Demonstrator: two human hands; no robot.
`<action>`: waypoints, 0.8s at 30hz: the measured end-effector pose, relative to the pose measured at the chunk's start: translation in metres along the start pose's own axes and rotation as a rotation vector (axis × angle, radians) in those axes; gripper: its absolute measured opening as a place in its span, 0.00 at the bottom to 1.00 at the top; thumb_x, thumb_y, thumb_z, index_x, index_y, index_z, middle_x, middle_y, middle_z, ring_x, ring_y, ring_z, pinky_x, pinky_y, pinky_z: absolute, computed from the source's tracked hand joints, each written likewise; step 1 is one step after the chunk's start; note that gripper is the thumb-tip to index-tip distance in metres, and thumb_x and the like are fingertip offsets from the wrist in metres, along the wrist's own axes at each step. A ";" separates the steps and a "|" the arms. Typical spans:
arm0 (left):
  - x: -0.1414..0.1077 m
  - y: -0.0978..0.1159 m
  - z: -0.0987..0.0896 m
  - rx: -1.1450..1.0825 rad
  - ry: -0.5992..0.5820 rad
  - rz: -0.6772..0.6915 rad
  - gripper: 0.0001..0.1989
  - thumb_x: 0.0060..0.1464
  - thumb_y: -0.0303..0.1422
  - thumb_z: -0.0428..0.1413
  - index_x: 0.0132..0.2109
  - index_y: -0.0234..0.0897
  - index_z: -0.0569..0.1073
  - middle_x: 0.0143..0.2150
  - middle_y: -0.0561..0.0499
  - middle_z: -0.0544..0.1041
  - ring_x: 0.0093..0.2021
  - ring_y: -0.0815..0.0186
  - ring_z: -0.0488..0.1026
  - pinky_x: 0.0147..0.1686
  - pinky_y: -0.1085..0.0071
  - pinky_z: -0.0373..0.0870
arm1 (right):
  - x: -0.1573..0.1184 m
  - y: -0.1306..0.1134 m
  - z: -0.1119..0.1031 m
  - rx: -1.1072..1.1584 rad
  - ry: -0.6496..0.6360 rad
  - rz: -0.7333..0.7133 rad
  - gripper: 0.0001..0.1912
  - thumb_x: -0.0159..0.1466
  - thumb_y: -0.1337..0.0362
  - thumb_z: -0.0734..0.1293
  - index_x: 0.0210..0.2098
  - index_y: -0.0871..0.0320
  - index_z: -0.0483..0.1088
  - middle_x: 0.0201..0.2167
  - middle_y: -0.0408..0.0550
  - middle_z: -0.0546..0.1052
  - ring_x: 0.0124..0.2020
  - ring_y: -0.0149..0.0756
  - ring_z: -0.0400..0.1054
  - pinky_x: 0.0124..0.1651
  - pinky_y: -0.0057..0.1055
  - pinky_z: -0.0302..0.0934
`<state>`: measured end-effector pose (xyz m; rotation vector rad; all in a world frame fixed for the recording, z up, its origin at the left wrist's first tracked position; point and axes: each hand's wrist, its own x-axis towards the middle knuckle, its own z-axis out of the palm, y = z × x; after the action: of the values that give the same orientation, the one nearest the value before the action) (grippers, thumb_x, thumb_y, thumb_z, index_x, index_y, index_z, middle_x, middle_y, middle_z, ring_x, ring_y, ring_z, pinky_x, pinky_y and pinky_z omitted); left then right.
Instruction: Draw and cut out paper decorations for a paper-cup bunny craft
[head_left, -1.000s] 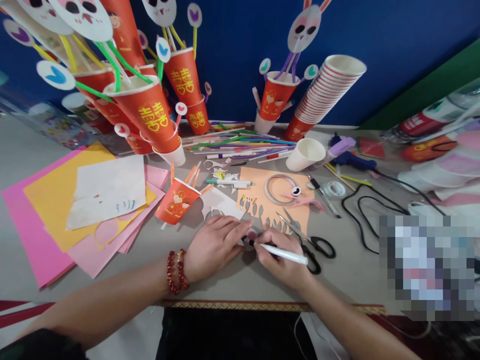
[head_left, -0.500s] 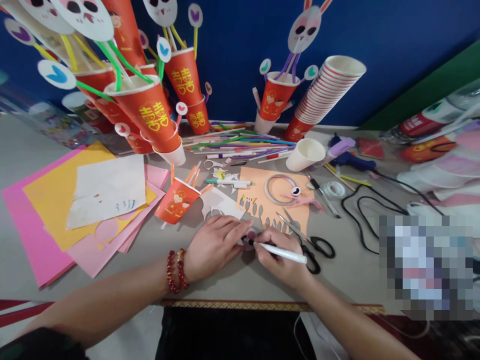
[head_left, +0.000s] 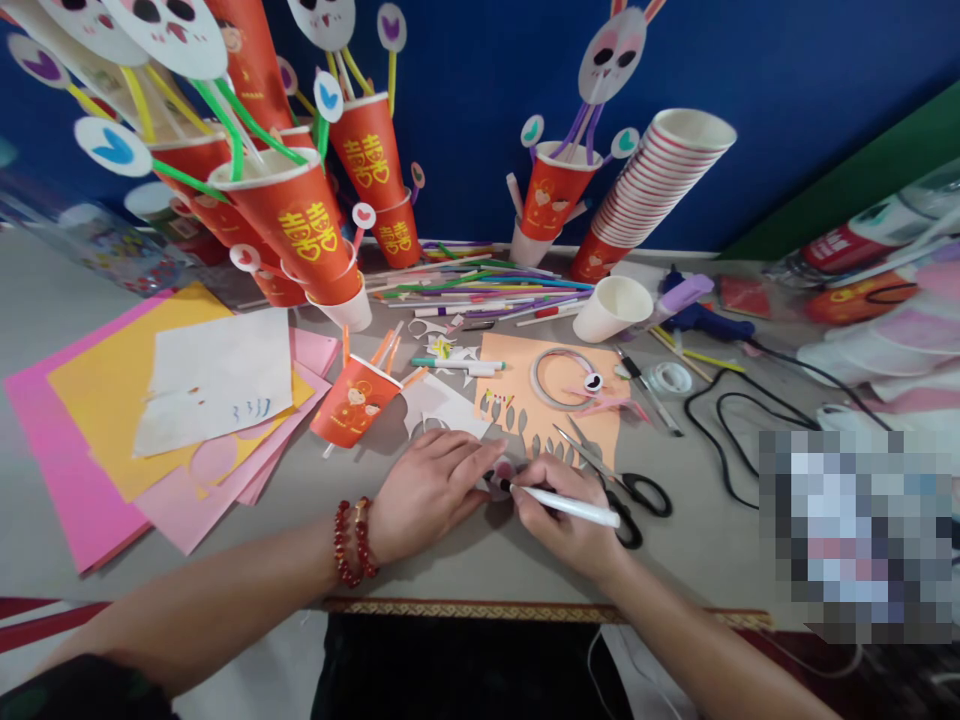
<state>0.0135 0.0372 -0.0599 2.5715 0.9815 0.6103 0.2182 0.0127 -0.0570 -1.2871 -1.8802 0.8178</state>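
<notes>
Between my hands lies a small paper cutout (head_left: 501, 485) with pink and black colouring on it, partly covered by my fingers. My left hand (head_left: 431, 480) rests flat on the table, fingers stretched out and their tips holding down the cutout's left edge. A white marker (head_left: 574, 507) is pinched in my right hand (head_left: 559, 520), its dark tip at the cutout. Just right of that hand are black-handled scissors (head_left: 637, 492), their blades over a peach sheet (head_left: 517, 365) with leaf-shaped holes. An orange paper cup (head_left: 354, 402) with straws in it leans beyond my left hand.
Red paper cups (head_left: 307, 230) with rabbit faces on straws stand at the back left. Behind are loose straws (head_left: 480, 285), a cup stack (head_left: 652, 190), a white cup (head_left: 613, 310) and a blue glue gun (head_left: 705, 320) with a black cord. Coloured paper (head_left: 97, 440) lies left.
The marker's back end and my right hand have shifted very slightly to the right. My left hand stays in place on the cutout.
</notes>
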 end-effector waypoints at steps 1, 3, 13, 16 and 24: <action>0.000 0.000 0.000 0.001 0.003 0.000 0.23 0.62 0.33 0.54 0.61 0.33 0.60 0.48 0.41 0.76 0.50 0.56 0.72 0.49 0.58 0.67 | 0.000 0.000 0.000 -0.001 -0.004 -0.003 0.06 0.59 0.70 0.64 0.27 0.54 0.65 0.20 0.39 0.71 0.18 0.28 0.64 0.24 0.25 0.59; 0.000 0.000 0.000 0.001 0.006 -0.001 0.23 0.62 0.34 0.53 0.62 0.34 0.60 0.48 0.42 0.76 0.50 0.56 0.72 0.49 0.58 0.67 | 0.000 0.001 0.001 0.000 -0.012 -0.011 0.06 0.59 0.70 0.64 0.27 0.54 0.65 0.21 0.39 0.73 0.19 0.28 0.65 0.25 0.25 0.59; 0.000 0.001 0.000 -0.007 0.016 0.010 0.22 0.63 0.34 0.53 0.61 0.33 0.60 0.47 0.41 0.77 0.48 0.56 0.72 0.47 0.57 0.68 | -0.002 0.002 0.000 -0.002 -0.009 -0.018 0.05 0.59 0.70 0.64 0.28 0.55 0.65 0.22 0.39 0.72 0.20 0.28 0.65 0.26 0.24 0.59; 0.001 0.001 0.000 -0.010 0.015 0.007 0.23 0.62 0.34 0.54 0.61 0.32 0.60 0.47 0.42 0.77 0.49 0.56 0.72 0.48 0.57 0.68 | -0.001 0.001 0.000 -0.011 -0.012 -0.017 0.06 0.59 0.70 0.64 0.27 0.55 0.65 0.20 0.39 0.71 0.19 0.28 0.65 0.25 0.25 0.58; 0.000 0.001 0.000 -0.015 0.013 0.004 0.23 0.62 0.33 0.54 0.61 0.33 0.60 0.47 0.42 0.77 0.48 0.56 0.72 0.47 0.58 0.68 | -0.001 0.002 0.001 0.001 -0.011 -0.024 0.05 0.59 0.70 0.64 0.28 0.55 0.65 0.22 0.39 0.73 0.20 0.28 0.65 0.26 0.24 0.59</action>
<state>0.0139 0.0364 -0.0594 2.5602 0.9719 0.6339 0.2189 0.0121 -0.0597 -1.2597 -1.8999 0.8149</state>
